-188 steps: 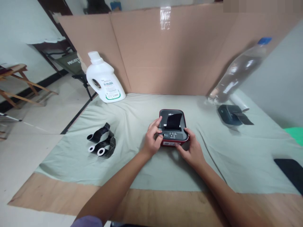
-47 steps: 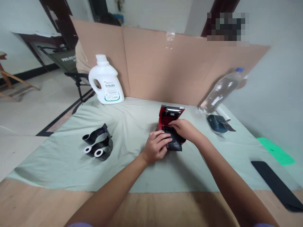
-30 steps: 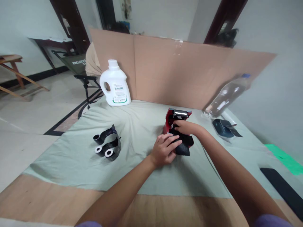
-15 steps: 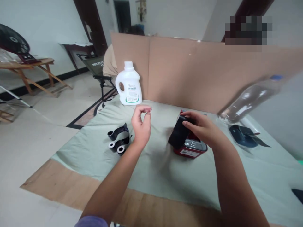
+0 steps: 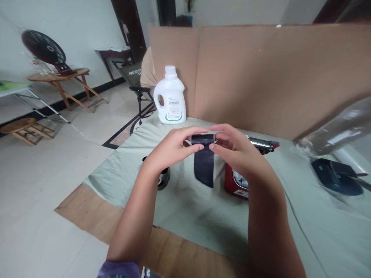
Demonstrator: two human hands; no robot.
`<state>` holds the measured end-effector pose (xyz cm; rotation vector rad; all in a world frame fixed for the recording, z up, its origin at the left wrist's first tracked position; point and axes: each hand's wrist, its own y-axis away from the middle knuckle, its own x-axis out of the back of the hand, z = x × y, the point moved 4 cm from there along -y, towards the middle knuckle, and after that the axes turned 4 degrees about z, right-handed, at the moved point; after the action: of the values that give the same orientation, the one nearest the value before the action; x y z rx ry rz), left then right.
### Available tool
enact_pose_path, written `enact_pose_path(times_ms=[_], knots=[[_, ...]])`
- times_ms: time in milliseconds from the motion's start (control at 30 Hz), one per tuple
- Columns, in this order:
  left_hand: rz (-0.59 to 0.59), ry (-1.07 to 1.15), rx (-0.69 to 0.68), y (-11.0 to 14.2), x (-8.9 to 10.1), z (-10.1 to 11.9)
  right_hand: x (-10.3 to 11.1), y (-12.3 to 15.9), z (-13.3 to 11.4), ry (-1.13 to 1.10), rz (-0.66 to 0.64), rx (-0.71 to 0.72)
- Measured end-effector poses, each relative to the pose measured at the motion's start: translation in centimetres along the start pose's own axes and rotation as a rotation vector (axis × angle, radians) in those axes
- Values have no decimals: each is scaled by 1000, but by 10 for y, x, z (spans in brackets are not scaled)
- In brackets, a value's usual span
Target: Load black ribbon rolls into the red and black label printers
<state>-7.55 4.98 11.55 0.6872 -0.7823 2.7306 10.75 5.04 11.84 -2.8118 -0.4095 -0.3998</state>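
Observation:
Between both hands, above the cloth, is a small roll of black film (image 5: pixel 203 139), lying level with a wide loose strip hanging down from it. My left hand (image 5: pixel 176 144) pinches its left end with thumb and fingers. At the other end, my right hand (image 5: pixel 232 144) grips it the same way. Beneath my left forearm, more black rolls (image 5: pixel 164 178) lie on the cloth, mostly hidden. A red box-shaped device (image 5: pixel 233 183) with a silver and black front stands behind my right wrist, partly covered; a silver and dark part of it shows past the hand.
A white detergent bottle (image 5: pixel 171 96) stands at the back left before a cardboard screen (image 5: pixel 246 77). To the right are a large clear plastic bottle (image 5: pixel 342 121) and a dark blue object (image 5: pixel 336 177). Pale green cloth (image 5: pixel 199 220) covers the wooden table (image 5: pixel 87 214).
My right hand has brought the black roll leftward from over the red device. My left hand, which held nothing, has taken its left end. The view has shifted.

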Motion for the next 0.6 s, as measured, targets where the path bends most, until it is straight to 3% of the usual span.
enact_pose_path(times_ms=[200, 500, 600], knots=[[-159, 20, 121, 0, -17, -8, 1, -5, 2, 217, 60, 50], [-30, -23, 190, -7, -36, -15, -5, -15, 16, 227, 41, 79], [-74, 70, 190, -4, -38, -20, -5, -20, 19, 137, 76, 65]])
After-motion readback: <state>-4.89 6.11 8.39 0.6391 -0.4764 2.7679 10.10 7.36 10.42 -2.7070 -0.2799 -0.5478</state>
